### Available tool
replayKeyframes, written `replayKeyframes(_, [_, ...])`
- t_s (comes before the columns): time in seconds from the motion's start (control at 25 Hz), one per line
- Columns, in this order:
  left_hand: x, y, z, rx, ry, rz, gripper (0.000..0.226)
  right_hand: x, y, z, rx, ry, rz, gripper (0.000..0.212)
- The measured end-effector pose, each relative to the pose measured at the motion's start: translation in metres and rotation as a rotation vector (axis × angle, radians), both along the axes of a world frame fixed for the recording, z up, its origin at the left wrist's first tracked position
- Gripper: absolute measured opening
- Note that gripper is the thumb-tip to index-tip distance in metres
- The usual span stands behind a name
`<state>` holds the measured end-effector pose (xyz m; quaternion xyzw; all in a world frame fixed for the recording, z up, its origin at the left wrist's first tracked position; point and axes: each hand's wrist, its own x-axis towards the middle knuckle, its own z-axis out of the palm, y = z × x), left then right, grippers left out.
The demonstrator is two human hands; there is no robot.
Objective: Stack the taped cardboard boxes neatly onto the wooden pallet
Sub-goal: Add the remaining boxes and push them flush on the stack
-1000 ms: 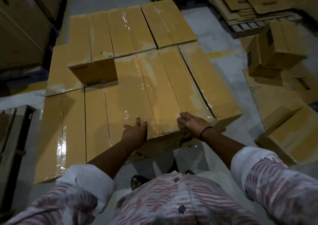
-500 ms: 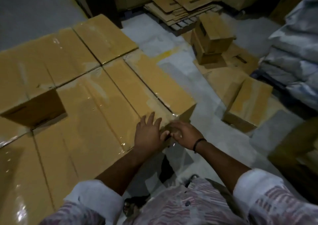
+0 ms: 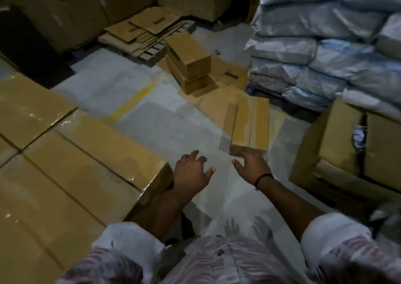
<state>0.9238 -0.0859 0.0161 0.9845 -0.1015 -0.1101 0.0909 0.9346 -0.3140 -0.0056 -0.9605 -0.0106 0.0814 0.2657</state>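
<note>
The flat layer of tan, tape-wrapped cardboard boxes [image 3: 71, 166] is filling the left of the view, their long sides butted together so the tops are forming one level surface; that tight packing is probably deliberate, giving the next tier something even to sit on. The wooden pallet itself is hidden beneath them. A single taped brown cardboard box [image 3: 249, 125] is lying alone on the grey concrete floor [image 3: 165, 129], near the stack but apart from it, its shiny tape strip running lengthwise, which suggests it is waiting to be lifted next. Further back, two small brown cartons [image 3: 188, 62] are sitting one on the other beside flattened cardboard sheets [image 3: 141, 31], and grey-white sacks [image 3: 321, 44] are piled at the right.

Both forearms are extending forward from rolled pink-striped sleeves. The left hand [image 3: 192, 170] is hovering palm-down just past the stack's near corner, fingers spread and curled, holding nothing. The right hand [image 3: 251, 164], a dark band on its wrist, is also empty and spread, fingertips overlapping the lone box's near end; whether they are touching it is unclear.
</note>
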Motion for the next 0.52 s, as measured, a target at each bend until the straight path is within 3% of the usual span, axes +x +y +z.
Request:
replayKeyframes(0.28, [0.094, -0.052, -0.029, 0.029, 0.135, -0.103, 0.060, 0.034, -0.066, -0.025, 0.056, 0.090, -0.227, 0.044])
replayKeyframes(0.52, [0.237, -0.103, -0.080, 0.016, 0.209, -0.165, 0.061, 0.109, -0.133, -0.068, -0.005, 0.213, -0.365, 0.047])
